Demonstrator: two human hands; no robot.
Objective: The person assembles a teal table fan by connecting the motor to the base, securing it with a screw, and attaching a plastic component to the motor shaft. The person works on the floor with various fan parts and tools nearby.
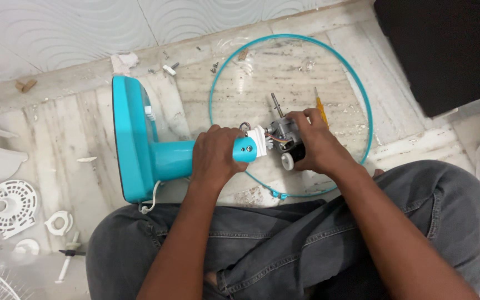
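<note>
Turquoise ring (362, 94) encircles motor (284, 136); screwdriver (321, 108) beside right hand (318, 147)

Seen from above: two bare forearms, no sleeves, no watch, rings or bracelets on wrists or fingers. Left hand (215, 158) and right hand (313, 141) both uncovered, without gloves. Legs clad in faded dark grey denim jeans (284, 239), with visible stitched seams along the thighs and soft creases and folds across the knees. A bare toe just visible at the bottom.
</note>
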